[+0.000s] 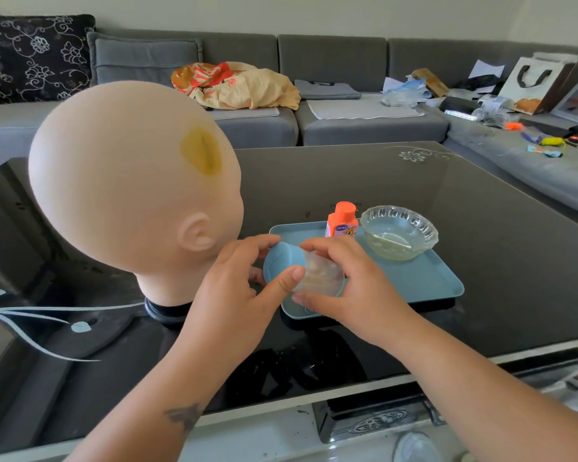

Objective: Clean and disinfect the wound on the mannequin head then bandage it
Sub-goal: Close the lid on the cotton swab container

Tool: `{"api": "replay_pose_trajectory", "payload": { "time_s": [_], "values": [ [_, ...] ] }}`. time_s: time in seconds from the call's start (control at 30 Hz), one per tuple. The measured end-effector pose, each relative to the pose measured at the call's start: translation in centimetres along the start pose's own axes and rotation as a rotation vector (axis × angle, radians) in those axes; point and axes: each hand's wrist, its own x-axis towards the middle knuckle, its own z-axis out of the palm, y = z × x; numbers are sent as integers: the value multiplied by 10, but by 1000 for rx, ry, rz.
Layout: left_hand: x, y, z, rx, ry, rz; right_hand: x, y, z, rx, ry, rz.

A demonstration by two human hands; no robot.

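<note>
Blue-capped clear plastic jar (301,270) lies on its side above the blue tray (414,278), cap pointing left toward the smooth mannequin head (131,181). Left hand (234,288) grips the cap; right hand (351,285) grips the body.

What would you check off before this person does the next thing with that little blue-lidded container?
1. Both hands have a grip on the container: ok. The left hand holds the blue lid end, the right hand the clear body.
2. Lid off: cannot tell; it looks still joined to the body.
3. Contents usable: cannot tell; pale shapes show through the clear wall.
4. Wound on the mannequin head disinfected: ok, likely; a yellow stain covers it.
5. Wound bandaged: not ok; no dressing on it.
6. Orange bottle capped and upright on the blue tray: ok.
</note>
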Motion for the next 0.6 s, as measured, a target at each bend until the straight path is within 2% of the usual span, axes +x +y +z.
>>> {"api": "replay_pose_trajectory", "payload": {
  "time_s": [0.37, 0.6],
  "values": [
    [2, -5, -11, -31, -116, 1, -1, -5, -6, 4, -55, -5],
    [3, -8, -23, 16, -256, 107, -1, -3, -8, -12, -102, -8]
  ]
}}
